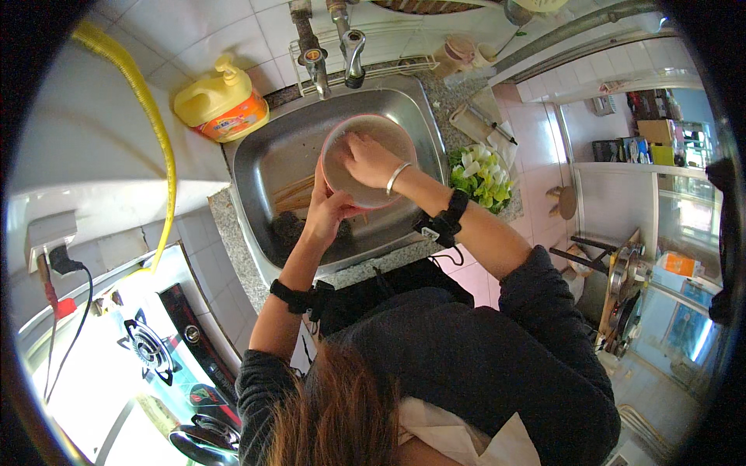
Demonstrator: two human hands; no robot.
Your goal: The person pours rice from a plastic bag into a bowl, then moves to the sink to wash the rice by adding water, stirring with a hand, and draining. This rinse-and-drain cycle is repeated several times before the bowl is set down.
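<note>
Over the stainless steel sink point(384, 233) is a round bowl point(373, 189) with a reddish rim, holding cloudy, greyish liquid. My left hand point(327, 212) grips its near left side, thumb over the rim. My right hand point(373, 160) reaches into the bowl from the right. Its fingertips dip into the liquid, so I cannot see whether they hold anything. Several wooden chopsticks point(294, 193) lie in the sink to the left of the bowl. A dark, rough clump, perhaps a scouring pad point(287, 233), rests near them, partly behind my left forearm.
Two taps point(317, 70) rise behind the sink. A yellow detergent jug point(224, 108) with a pump stands at its back left corner. Leafy green vegetables point(481, 175) and a peeler or knife point(486, 123) are on the right-hand counter. A gas stove point(148, 349) is at lower left.
</note>
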